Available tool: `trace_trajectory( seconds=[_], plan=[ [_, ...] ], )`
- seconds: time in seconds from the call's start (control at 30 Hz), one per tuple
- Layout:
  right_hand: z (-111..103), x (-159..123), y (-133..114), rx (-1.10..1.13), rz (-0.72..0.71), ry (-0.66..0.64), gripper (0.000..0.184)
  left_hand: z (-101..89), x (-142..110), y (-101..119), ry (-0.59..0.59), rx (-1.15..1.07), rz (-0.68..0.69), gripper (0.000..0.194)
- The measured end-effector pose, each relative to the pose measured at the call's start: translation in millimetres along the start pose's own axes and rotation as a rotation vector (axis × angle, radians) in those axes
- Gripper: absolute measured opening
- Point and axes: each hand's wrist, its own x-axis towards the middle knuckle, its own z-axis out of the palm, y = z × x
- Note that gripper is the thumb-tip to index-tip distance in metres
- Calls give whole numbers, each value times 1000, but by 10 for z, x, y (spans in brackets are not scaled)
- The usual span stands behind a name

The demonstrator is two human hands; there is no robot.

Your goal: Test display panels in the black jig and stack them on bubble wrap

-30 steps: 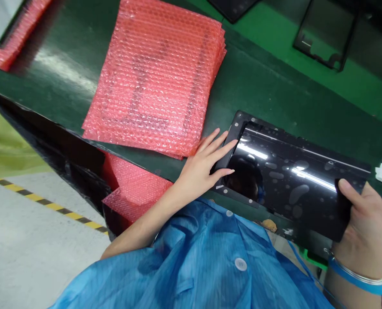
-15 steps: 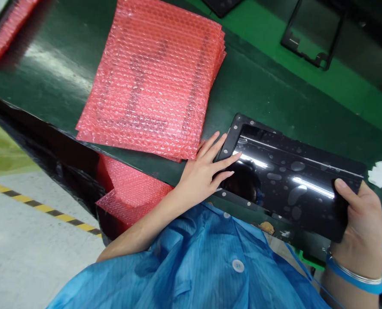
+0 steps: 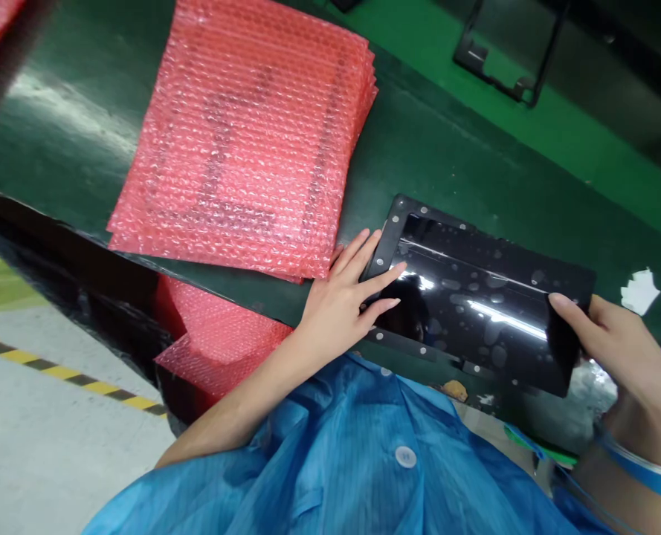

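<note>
A glossy black panel (image 3: 469, 297) with pale, bubble-like spots lies over a black frame (image 3: 383, 249) dotted with small round silvery spots. My left hand (image 3: 341, 293) rests with fingers spread at the left end of both, two fingertips reaching onto the gloss. At the opposite end, my right hand (image 3: 603, 327) grips the panel's edge, thumb on top and the other fingers partly hidden. Whether the panel touches the frame all along, I cannot tell. Beside my left hand is a stack of red bubble-wrap bags (image 3: 241, 148) with dark shapes showing through the top one.
More red bubble wrap (image 3: 224, 334) sits below the edge of the green table (image 3: 430, 141). Another black frame (image 3: 508, 59) lies at the back right. A scrap of white paper (image 3: 639, 291) is to the right, and a small brown lump (image 3: 453, 390) lies near the front edge.
The panel's right end has come down closer to the frame, and my right thumb has shifted left with it. My left hand keeps its place. The whole view has moved slightly.
</note>
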Motion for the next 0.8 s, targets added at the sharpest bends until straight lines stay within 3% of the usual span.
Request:
trace_trajectory(
  seconds=[0.1,0.2,0.33,0.43,0.6,0.8],
  plan=[
    [-119,131,-18,-310,28,-151,71,-25,4,85,-2,104,-30,41],
    [-137,223,-52,-206,-66,-70,66,66,61,359,3,188,4,43],
    [-69,400,23,8,-94,114,50,458,180,883,-158,113,374,52],
    [-14,556,88,65,-90,64,42,774,243,1137,-262,130,551,60],
    [55,693,65,-81,-86,161,54,964,275,1195,-223,197,594,47],
    [87,701,49,-27,-101,152,53,816,428,1187,-302,163,610,40]
  ],
)
